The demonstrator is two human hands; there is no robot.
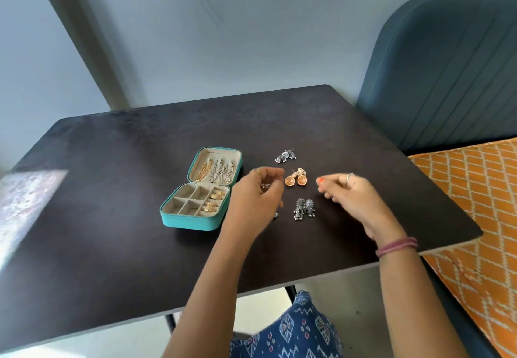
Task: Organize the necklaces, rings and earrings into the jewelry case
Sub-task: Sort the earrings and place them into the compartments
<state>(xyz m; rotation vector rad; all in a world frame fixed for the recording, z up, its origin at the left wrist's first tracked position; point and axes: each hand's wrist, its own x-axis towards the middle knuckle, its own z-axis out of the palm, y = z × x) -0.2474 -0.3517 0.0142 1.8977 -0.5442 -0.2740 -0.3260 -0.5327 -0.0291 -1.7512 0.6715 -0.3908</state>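
Observation:
A teal jewelry case point(190, 222) lies open left of centre on the dark table point(112, 231). Gold and silver necklaces point(216, 173) hang in its lid, and gold rings point(213, 201) fill the right-hand compartments of its base. My left hand point(253, 201) hovers just right of the case, its curled fingers pinching a small silver piece point(265, 187). My right hand point(351, 194) floats further right, fingers loosely curled and holding nothing. Between the hands lie an orange-gold earring pair point(296, 179) and a silver earring pair point(304, 208). Another silver pair point(285, 156) lies further back.
A bit of silver jewelry point(275, 215) peeks out from under my left hand. A blue padded headboard point(442, 77) and an orange patterned bed cover point(475, 203) stand right of the table. The wall is close behind the table's far edge.

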